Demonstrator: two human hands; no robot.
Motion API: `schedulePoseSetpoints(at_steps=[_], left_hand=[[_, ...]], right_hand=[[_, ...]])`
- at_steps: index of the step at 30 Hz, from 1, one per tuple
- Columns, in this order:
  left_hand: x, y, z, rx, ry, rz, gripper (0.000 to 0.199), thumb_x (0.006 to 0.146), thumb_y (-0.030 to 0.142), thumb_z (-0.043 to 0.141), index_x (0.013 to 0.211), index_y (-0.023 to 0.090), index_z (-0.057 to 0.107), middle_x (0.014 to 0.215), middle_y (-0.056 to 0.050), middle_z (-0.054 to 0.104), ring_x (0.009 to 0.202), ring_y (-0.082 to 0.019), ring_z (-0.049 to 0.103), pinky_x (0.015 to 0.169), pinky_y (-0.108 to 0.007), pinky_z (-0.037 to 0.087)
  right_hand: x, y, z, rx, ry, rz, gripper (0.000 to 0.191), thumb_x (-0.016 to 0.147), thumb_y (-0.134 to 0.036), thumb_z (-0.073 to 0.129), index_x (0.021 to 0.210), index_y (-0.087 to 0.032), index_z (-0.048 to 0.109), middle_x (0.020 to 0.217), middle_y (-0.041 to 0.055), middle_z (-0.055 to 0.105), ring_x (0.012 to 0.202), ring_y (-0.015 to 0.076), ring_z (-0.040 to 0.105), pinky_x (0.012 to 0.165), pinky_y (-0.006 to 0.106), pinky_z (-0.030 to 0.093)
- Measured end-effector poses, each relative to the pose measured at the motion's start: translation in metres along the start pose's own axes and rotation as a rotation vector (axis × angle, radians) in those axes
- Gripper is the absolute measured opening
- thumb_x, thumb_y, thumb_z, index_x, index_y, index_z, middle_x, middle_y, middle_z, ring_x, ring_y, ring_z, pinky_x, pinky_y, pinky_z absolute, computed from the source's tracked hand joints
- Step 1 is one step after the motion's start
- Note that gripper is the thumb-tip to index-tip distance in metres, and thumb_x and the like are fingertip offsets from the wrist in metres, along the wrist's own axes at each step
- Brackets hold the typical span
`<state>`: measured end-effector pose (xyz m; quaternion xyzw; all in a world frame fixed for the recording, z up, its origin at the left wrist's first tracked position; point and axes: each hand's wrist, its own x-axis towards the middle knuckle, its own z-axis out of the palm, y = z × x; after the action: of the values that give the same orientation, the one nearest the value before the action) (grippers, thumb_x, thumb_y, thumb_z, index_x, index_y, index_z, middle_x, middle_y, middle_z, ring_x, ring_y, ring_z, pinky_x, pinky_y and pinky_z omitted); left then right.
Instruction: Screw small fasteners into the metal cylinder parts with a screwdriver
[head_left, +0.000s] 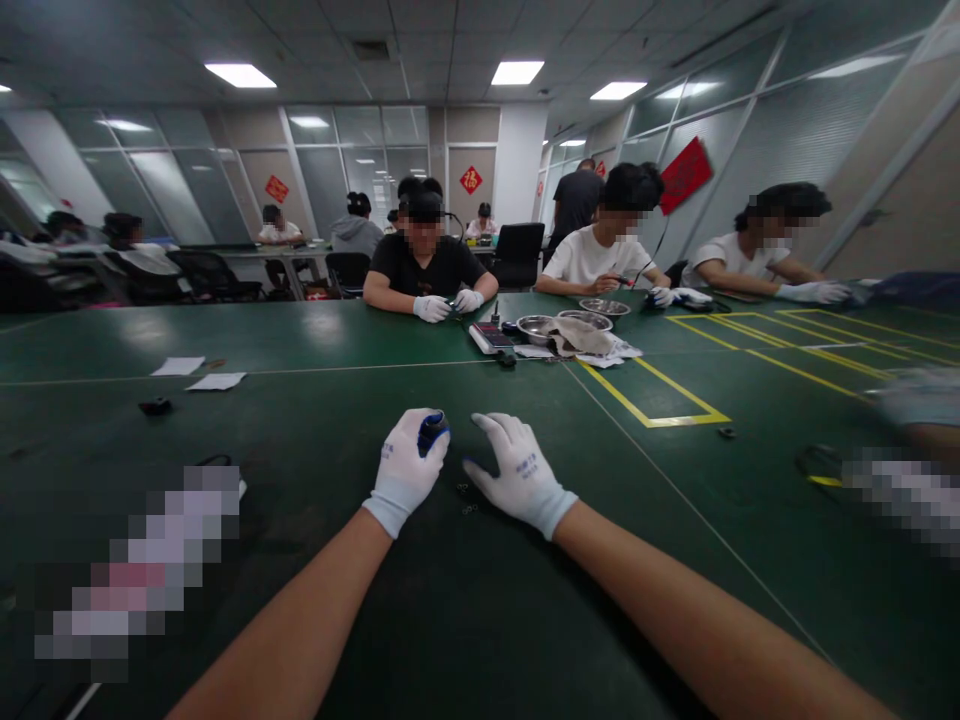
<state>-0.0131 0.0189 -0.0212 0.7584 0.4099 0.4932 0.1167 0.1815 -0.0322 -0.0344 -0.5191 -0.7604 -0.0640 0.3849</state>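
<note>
My left hand (409, 465), in a white glove with a blue-coated palm, has its fingers curled round a small dark object (433, 428). Most of that object is hidden by the fingers, so its kind cannot be made out. Gloved the same way, my right hand (517, 468) is a short distance to the right, with thumb and fingers apart and nothing between them. On the green tabletop (450, 620) between the hands lie several tiny ring-shaped pieces (469, 510), close to my right thumb.
Metal bowls (536, 327) and a cloth (581, 337) stand beyond my hands, beside a small device (491, 337). White papers (217, 381) and a black part (155, 406) lie left. Co-workers sit across the table; a blurred gloved hand (919, 395) is at far right.
</note>
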Motion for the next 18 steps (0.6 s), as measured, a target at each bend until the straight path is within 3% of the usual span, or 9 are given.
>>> schedulePoseSetpoints(at_steps=[3,6,18], left_hand=[[-0.001,0.003,0.0,0.002,-0.052,0.094,0.02,0.09,0.024,0.066,0.11,0.021,0.067,0.106,-0.009,0.074,0.1,-0.025,0.073,0.093,-0.041,0.061],[-0.001,0.004,0.0,0.018,-0.057,0.109,0.019,0.091,0.023,0.065,0.11,0.021,0.066,0.107,-0.009,0.074,0.1,-0.025,0.073,0.093,-0.041,0.061],[-0.002,0.003,0.004,0.015,-0.139,0.113,0.018,0.092,0.021,0.066,0.109,0.022,0.068,0.108,-0.009,0.076,0.102,-0.026,0.075,0.095,-0.042,0.062]], right_hand=[[0.021,-0.014,0.027,0.09,0.007,0.146,0.044,0.081,-0.025,0.072,0.124,-0.019,0.067,0.118,0.0148,0.073,0.11,0.0341,0.067,0.098,0.052,0.054],[0.03,-0.018,0.041,0.147,0.036,0.202,0.034,0.08,-0.016,0.067,0.114,-0.02,0.069,0.109,0.0124,0.075,0.104,0.0315,0.069,0.096,0.05,0.055],[0.02,-0.008,0.037,0.13,0.029,0.229,0.039,0.079,-0.009,0.063,0.114,-0.023,0.07,0.11,0.0104,0.077,0.103,0.0312,0.071,0.096,0.051,0.057]])
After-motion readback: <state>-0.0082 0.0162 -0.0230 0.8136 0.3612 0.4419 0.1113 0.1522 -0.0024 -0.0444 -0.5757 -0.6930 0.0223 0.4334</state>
